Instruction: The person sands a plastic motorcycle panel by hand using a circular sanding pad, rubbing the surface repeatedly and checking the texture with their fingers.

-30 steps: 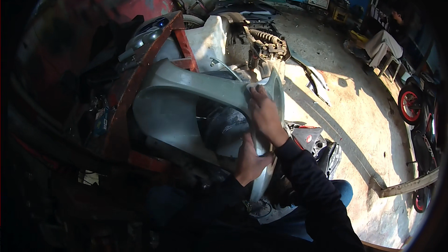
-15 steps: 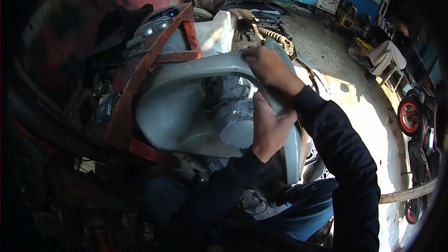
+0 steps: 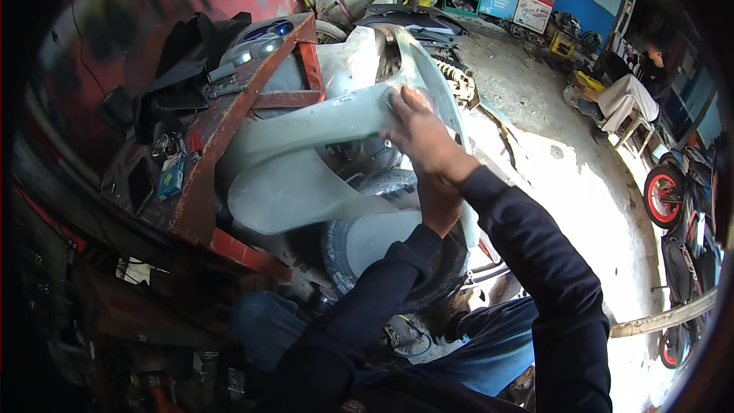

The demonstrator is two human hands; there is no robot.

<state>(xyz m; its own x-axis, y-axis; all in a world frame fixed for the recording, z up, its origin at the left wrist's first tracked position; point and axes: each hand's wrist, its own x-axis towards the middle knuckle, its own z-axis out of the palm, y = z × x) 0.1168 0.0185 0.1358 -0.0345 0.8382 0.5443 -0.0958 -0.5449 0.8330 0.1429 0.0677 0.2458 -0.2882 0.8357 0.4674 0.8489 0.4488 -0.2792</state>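
A pale grey-green motorcycle fairing panel [image 3: 313, 118] with a large opening lies across in front of me, tilted. My right hand [image 3: 428, 138] presses down on its upper face, near the far corner, fingers bent against the surface. A small brownish patch shows at those fingertips; whether it is something held there I cannot make out. Lower down, my left hand [image 3: 440, 210] grips the panel's near right arm by the opening, its fingers mostly hidden behind the panel and my right wrist. Beneath the panel stands a wheel with a black tyre [image 3: 332, 252].
At left stands a rusty red metal frame table [image 3: 229, 126], bearing a small blue box [image 3: 173, 176] and dark parts. Motorcycles [image 3: 665, 195] line the right side. A seated person [image 3: 638, 80] is at the far right. Storage boxes [image 3: 501, 0] stand at the back.
The panel has tilted, uncovering more of the wheel beneath. My right hand has moved from the upper rim onto the face, and my left hand has turned lower behind my right wrist.
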